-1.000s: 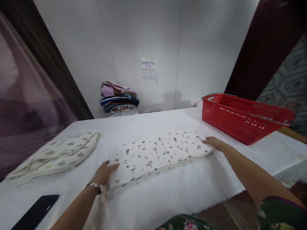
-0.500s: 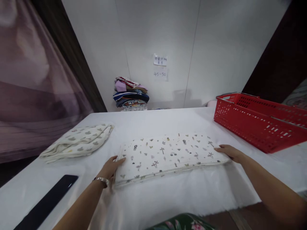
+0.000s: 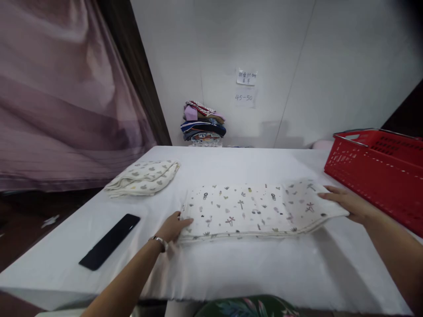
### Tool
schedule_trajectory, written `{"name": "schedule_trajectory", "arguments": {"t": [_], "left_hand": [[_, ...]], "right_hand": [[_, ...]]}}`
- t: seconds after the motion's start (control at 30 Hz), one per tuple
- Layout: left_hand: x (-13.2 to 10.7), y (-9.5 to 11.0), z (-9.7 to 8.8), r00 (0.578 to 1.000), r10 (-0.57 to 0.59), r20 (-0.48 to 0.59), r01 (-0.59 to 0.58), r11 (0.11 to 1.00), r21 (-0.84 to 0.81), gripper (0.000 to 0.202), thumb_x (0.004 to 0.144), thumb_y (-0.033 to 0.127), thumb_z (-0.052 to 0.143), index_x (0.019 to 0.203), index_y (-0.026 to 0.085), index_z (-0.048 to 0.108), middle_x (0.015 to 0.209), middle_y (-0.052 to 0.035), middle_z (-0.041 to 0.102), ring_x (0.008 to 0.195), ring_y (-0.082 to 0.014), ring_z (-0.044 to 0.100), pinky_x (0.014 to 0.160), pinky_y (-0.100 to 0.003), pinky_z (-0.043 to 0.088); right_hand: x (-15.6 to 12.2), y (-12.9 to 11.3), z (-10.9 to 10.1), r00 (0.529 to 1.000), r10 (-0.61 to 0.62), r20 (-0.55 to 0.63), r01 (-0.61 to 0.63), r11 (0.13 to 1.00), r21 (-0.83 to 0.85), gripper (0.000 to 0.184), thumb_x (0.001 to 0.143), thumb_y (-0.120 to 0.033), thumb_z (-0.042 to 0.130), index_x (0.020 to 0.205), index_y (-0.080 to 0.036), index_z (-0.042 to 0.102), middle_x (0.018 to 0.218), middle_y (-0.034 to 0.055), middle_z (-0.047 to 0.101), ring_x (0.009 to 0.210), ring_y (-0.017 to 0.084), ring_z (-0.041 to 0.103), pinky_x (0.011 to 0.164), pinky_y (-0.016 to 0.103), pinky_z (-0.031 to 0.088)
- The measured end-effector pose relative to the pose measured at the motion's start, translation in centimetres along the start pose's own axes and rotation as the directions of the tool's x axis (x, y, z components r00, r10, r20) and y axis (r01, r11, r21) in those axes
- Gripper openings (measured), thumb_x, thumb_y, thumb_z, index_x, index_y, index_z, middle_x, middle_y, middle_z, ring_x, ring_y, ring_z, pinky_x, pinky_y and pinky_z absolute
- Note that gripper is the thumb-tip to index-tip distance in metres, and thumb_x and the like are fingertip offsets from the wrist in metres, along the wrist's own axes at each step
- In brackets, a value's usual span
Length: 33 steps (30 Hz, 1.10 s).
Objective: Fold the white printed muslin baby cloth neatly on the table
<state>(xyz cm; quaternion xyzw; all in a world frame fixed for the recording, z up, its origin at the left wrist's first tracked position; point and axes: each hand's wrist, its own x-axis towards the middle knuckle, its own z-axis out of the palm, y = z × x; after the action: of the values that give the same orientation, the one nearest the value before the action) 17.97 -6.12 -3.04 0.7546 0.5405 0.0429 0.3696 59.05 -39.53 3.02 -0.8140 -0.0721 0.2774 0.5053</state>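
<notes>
A folded white cloth printed with small trees and figures (image 3: 251, 207) lies lengthwise on the white table (image 3: 231, 268) in front of me. My left hand (image 3: 173, 226), with a watch at the wrist, grips the cloth's left end, thumb on top. My right hand (image 3: 346, 203) grips the cloth's right end, which is lifted a little off the table, thumb on top and fingers under the edge.
A second folded cloth with grey shapes (image 3: 143, 176) lies at the table's back left. A black phone (image 3: 109, 241) rests near the left front edge. A red plastic basket (image 3: 380, 169) stands at the right. A stack of folded fabrics (image 3: 203, 127) sits against the wall.
My head has turned left, so everything has shifted right in view. The cloth's right end has risen slightly in my right hand. My left hand stays at the left end.
</notes>
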Motion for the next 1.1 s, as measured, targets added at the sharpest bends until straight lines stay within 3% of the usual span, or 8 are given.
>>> {"name": "schedule_trajectory", "arguments": {"t": [0.1, 0.17, 0.3, 0.43, 0.57, 0.67, 0.83, 1.1], "left_hand": [[0.0, -0.1, 0.2, 1.000, 0.023, 0.002, -0.023, 1.000, 0.012, 0.056, 0.060, 0.046, 0.064, 0.103, 0.010, 0.057, 0.106, -0.0154, 0.064, 0.095, -0.0282, 0.060, 0.079, -0.033, 0.046], [-0.1, -0.2, 0.3, 1.000, 0.023, 0.010, -0.023, 0.999, -0.024, 0.054, 0.061, 0.047, 0.064, 0.102, 0.011, 0.057, 0.103, -0.0142, 0.065, 0.092, -0.0272, 0.060, 0.077, -0.032, 0.046], [-0.5, -0.4, 0.3, 0.999, 0.032, 0.021, -0.029, 0.993, -0.116, 0.053, 0.063, 0.047, 0.063, 0.103, 0.012, 0.057, 0.100, -0.0130, 0.066, 0.089, -0.0252, 0.061, 0.075, -0.030, 0.046], [-0.3, -1.6, 0.9, 0.998, 0.058, 0.016, -0.054, 0.977, -0.208, 0.056, 0.066, 0.048, 0.062, 0.107, 0.013, 0.055, 0.100, -0.0124, 0.066, 0.088, -0.0237, 0.062, 0.073, -0.029, 0.046], [0.4, -3.2, 1.8, 0.995, 0.095, 0.030, -0.078, 0.931, -0.357, 0.053, 0.067, 0.046, 0.062, 0.109, 0.014, 0.053, 0.099, -0.0107, 0.067, 0.087, -0.0211, 0.063, 0.072, -0.028, 0.047], [0.6, -3.8, 2.1, 0.993, 0.109, 0.050, -0.076, 0.891, -0.448, 0.051, 0.068, 0.042, 0.063, 0.110, 0.014, 0.053, 0.100, -0.0108, 0.067, 0.086, -0.0204, 0.063, 0.072, -0.027, 0.047], [0.5, -3.7, 2.3, 0.989, 0.138, 0.047, -0.095, 0.857, -0.506, 0.046, 0.068, 0.036, 0.063, 0.108, 0.014, 0.054, 0.098, -0.0095, 0.068, 0.089, -0.0210, 0.063, 0.074, -0.027, 0.046], [0.8, -4.4, 2.7, 0.981, 0.185, 0.059, -0.119, 0.810, -0.574, 0.044, 0.070, 0.034, 0.060, 0.109, 0.014, 0.053, 0.099, -0.0086, 0.068, 0.090, -0.0209, 0.062, 0.077, -0.028, 0.047]], "right_hand": [[-1.1, -4.2, 2.5, 0.973, -0.120, 0.195, 0.105, 0.991, 0.084, 0.063, 0.069, -0.022, 0.066, 0.128, -0.019, 0.044, 0.110, 0.0202, 0.061, 0.073, 0.022, 0.065, 0.058, 0.029, 0.051], [-2.2, -7.0, 5.3, 0.924, -0.212, 0.318, 0.195, 0.977, 0.085, 0.053, 0.066, -0.024, 0.068, 0.117, -0.021, 0.052, 0.100, 0.0153, 0.064, 0.068, 0.020, 0.064, 0.055, 0.028, 0.049], [-5.1, -10.3, 14.3, 0.793, -0.317, 0.521, 0.309, 0.945, 0.105, 0.043, 0.064, -0.020, 0.066, 0.106, -0.024, 0.055, 0.083, 0.0040, 0.066, 0.060, 0.016, 0.061, 0.053, 0.025, 0.047], [-7.3, -8.5, 25.8, 0.682, -0.255, 0.686, 0.353, 0.936, -0.003, 0.048, 0.065, -0.020, 0.063, 0.111, -0.019, 0.052, 0.091, 0.0044, 0.065, 0.068, 0.017, 0.061, 0.061, 0.028, 0.047], [-8.1, -4.3, 34.2, 0.690, -0.226, 0.688, 0.513, 0.823, -0.245, 0.046, 0.061, -0.017, 0.062, 0.107, -0.018, 0.056, 0.093, 0.0038, 0.063, 0.078, 0.018, 0.058, 0.066, 0.026, 0.044], [-8.2, -3.0, 36.2, 0.681, -0.265, 0.683, 0.586, 0.756, -0.291, 0.043, 0.061, -0.017, 0.059, 0.105, -0.017, 0.058, 0.093, 0.0041, 0.063, 0.082, 0.019, 0.057, 0.068, 0.026, 0.042], [-8.6, -4.0, 36.5, 0.670, -0.334, 0.663, 0.604, 0.764, -0.225, 0.044, 0.062, -0.021, 0.057, 0.106, -0.017, 0.057, 0.090, 0.0032, 0.063, 0.079, 0.019, 0.057, 0.065, 0.026, 0.041], [-8.8, -2.9, 39.6, 0.652, -0.322, 0.687, 0.617, 0.752, -0.233, 0.041, 0.058, -0.017, 0.057, 0.099, -0.017, 0.061, 0.086, 0.0016, 0.064, 0.079, 0.018, 0.057, 0.067, 0.025, 0.042]]}}
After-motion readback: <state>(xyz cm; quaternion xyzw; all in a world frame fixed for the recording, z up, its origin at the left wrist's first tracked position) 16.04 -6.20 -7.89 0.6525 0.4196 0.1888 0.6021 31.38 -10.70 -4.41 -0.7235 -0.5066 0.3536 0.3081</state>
